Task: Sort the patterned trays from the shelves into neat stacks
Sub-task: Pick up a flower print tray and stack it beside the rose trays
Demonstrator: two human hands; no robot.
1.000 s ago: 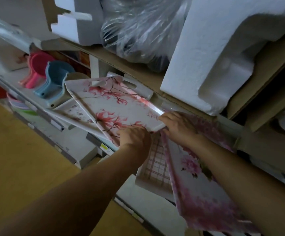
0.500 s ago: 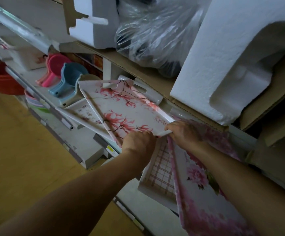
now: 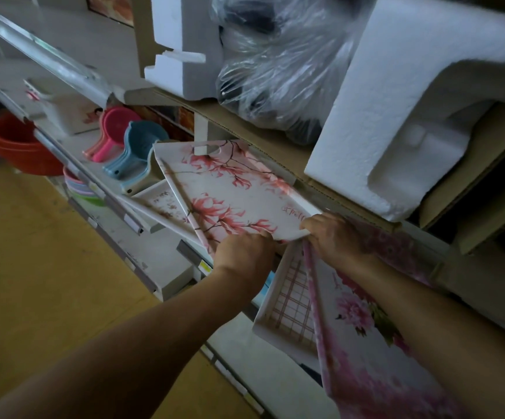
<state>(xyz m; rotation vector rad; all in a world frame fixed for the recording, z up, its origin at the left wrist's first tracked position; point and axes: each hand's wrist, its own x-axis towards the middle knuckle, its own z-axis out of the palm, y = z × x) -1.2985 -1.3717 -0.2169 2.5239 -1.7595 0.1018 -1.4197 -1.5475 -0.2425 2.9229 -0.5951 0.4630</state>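
Fingertips of both hands hidden behind near edge of magnolia tray (image 3: 233, 192); left hand (image 3: 245, 255) and right hand (image 3: 334, 237) curled, gripping that edge.

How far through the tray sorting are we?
Early. No finished stack is visible. In hand: both the left hand and right hand grip the near edge of the magnolia tray. Left: the checked tray, peony tray and small white tray lie askew.

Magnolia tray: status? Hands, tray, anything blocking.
Left hand and right hand both grip magnolia tray at its near edge. Tray tilted on shelf. Checked tray and pink floral tray crowd beneath.
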